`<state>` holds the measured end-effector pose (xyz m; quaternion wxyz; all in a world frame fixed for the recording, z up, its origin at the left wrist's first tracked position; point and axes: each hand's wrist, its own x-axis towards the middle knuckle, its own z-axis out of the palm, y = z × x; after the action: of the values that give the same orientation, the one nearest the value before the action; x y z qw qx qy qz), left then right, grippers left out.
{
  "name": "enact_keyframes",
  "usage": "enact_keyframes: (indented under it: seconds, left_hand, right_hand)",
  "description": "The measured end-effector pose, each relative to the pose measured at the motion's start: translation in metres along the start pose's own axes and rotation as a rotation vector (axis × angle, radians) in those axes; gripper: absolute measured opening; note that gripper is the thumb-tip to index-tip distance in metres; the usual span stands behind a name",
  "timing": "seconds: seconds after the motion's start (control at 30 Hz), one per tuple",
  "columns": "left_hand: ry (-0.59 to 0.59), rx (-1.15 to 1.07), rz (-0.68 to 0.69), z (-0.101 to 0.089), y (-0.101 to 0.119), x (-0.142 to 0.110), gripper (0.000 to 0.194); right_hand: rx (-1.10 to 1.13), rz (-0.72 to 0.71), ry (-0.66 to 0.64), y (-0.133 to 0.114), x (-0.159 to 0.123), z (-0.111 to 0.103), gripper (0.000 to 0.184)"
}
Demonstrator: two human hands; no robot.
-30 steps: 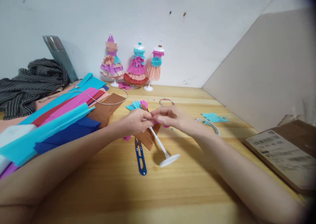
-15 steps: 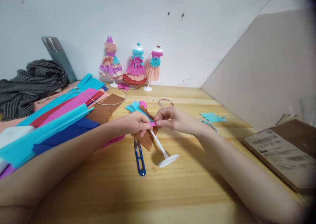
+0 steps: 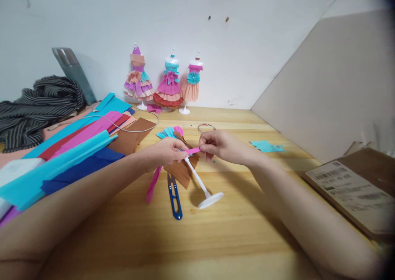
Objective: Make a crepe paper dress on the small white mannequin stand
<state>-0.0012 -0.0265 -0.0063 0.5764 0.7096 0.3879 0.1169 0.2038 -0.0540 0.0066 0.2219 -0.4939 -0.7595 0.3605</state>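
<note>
Pink strip [image 3: 194, 151]: stretched between both hands, at the upper end of the tilted white stand [image 3: 200, 182].
Left hand [image 3: 166, 150]: fingers pinched on the strip's left end.
Right hand [image 3: 224, 145]: thumb and forefinger clamped on its other end.
Blue snips [image 3: 176, 204]: just left of the stand, touching brown paper [image 3: 182, 174].
Coloured paper [image 3: 83, 134]: heaped left, partly behind the left forearm.
Dressed figures [image 3: 171, 84]: three, upright by the wall.
Carton label [image 3: 348, 191]: barcodes; print too blurred to read.

Pink strip [image 3: 194, 151] between left fingers [image 3: 179, 145] and right fingers [image 3: 207, 148]
</note>
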Motion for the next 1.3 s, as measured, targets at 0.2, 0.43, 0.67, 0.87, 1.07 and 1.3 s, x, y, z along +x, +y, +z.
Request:
enact_keyframes:
  seconds: [0.2,0.43,0.67,0.87,1.07,1.3]
  left_hand:
    - [0.098,0.019,0.081,-0.002,-0.005,0.006,0.028]
    - [0.132,0.165,0.19,-0.006,-0.008,0.009,0.023]
    - [0.007,0.27,0.211,-0.006,-0.008,0.005,0.043]
    - [-0.022,0.166,0.176,-0.01,-0.016,0.012,0.028]
    - [0.134,0.199,0.151,-0.005,-0.013,0.013,0.02]
    - [0.292,0.185,0.228,0.013,-0.008,0.008,0.022]
  right_hand:
    - [-0.007,0.03,0.017,-0.001,-0.001,-0.004,0.015]
    - [0.089,0.033,-0.017,0.005,0.001,-0.009,0.014]
    - [0.216,0.098,-0.12,0.01,0.0,-0.013,0.017]
    - [0.345,0.121,-0.131,0.013,0.001,-0.011,0.021]
    - [0.363,0.055,-0.082,0.008,0.002,-0.006,0.027]
    - [0.366,-0.062,-0.114,-0.004,0.001,0.012,0.031]
